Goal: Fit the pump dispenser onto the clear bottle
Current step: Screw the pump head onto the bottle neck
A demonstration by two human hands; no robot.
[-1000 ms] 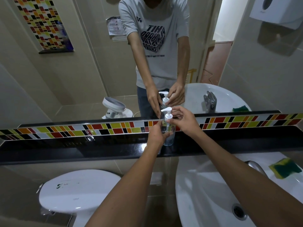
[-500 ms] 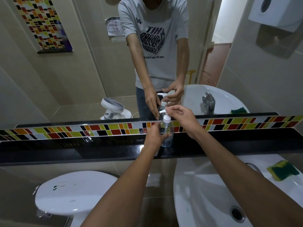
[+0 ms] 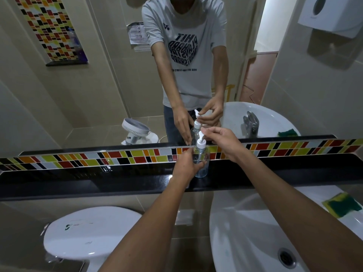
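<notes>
A clear bottle [image 3: 203, 167] stands upright on the black ledge [image 3: 117, 183] below the mirror. My left hand [image 3: 186, 163] wraps around its body from the left. The white pump dispenser [image 3: 201, 142] sits on the bottle's neck, its collar down on the opening and its tube inside. My right hand [image 3: 220, 143] pinches the pump's head from the right with thumb and fingertips. The mirror repeats both hands and the bottle.
A white sink [image 3: 265, 232] lies below right, with a yellow-green sponge [image 3: 341, 205] on its rim. A white toilet lid [image 3: 88, 232] is below left. A coloured tile strip [image 3: 78, 160] runs behind the ledge. A paper dispenser [image 3: 330, 14] hangs top right.
The pump's head has turned under my right fingers, its nozzle swinging from pointing left toward my right hand. My left hand has kept its hold on the bottle.
</notes>
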